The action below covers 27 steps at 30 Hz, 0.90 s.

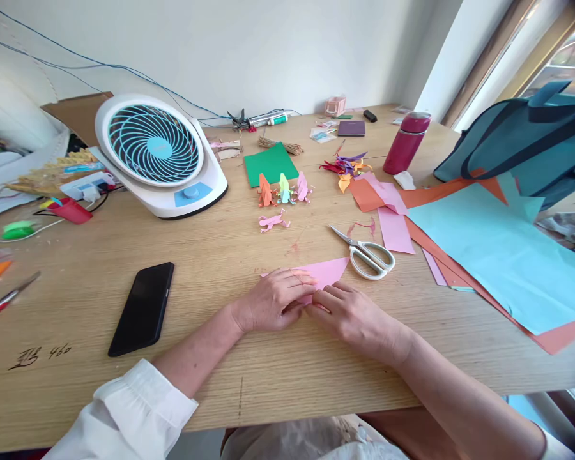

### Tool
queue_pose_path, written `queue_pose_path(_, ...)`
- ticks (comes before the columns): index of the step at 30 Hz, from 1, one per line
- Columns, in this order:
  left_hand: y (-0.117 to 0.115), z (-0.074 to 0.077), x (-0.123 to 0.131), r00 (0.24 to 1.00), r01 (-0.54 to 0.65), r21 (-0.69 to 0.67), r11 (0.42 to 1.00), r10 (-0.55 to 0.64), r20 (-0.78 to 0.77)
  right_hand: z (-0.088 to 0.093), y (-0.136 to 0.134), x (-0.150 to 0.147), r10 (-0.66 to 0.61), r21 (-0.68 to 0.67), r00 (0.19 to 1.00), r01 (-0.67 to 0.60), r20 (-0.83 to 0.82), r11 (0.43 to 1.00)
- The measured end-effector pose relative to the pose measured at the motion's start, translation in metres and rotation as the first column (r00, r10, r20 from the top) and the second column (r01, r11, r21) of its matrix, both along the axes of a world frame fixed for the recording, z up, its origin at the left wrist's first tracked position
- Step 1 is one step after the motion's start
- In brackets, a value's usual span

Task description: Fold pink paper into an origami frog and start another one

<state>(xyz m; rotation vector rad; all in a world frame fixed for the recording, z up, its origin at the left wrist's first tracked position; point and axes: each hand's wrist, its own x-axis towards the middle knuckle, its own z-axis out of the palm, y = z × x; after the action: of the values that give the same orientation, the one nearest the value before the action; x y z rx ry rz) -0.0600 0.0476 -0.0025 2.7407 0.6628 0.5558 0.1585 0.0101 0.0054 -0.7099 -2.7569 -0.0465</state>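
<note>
A folded pink paper (329, 271) lies near the middle of the table, its long straight edge facing away from me. My left hand (274, 299) presses on its left part, the fingers bent together over the near edge. Right beside it, my right hand (357, 317) grips the paper's near corner with curled fingers. The fingertips of both hands almost meet, and they hide the lower part of the sheet. White-handled scissors (371, 257) rest just beyond my right hand. Several small folded paper figures (283, 189) stand farther back, with a pink one (273, 221) lying in front.
A black phone (142, 309) lies at the left, below a white fan (160, 153). Large blue sheets (503, 249) over orange ones cover the right side. Behind are a green sheet (271, 164), a red bottle (407, 142) and a teal bag (517, 144).
</note>
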Motion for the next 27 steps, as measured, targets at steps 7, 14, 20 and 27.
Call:
queue_pose_path(7, -0.012, 0.004, -0.009, 0.999, -0.021, -0.055, 0.998, 0.018, -0.049, 0.003, 0.01, 0.008, -0.158, -0.184, 0.963, 0.118, -0.219, 0.976)
queue_pose_path(14, -0.024, 0.011, -0.008, 0.99, -0.065, -0.072, 0.995, 0.056, -0.127, -0.003, 0.017, 0.014, -0.298, -0.289, 0.937, 0.239, -0.182, 0.927)
queue_pose_path(20, -0.036, 0.008, 0.003, 0.965, -0.221, 0.007, 0.975, 0.22, -0.144, -0.004, 0.009, 0.008, -0.304, -0.363, 0.934, 0.221, -0.189, 0.905)
queue_pose_path(27, -0.036, 0.01, -0.003, 0.977, -0.176, -0.046, 0.983, 0.168, -0.135, -0.001, 0.007, 0.006, -0.39, -0.484, 0.893, 0.246, -0.223, 0.84)
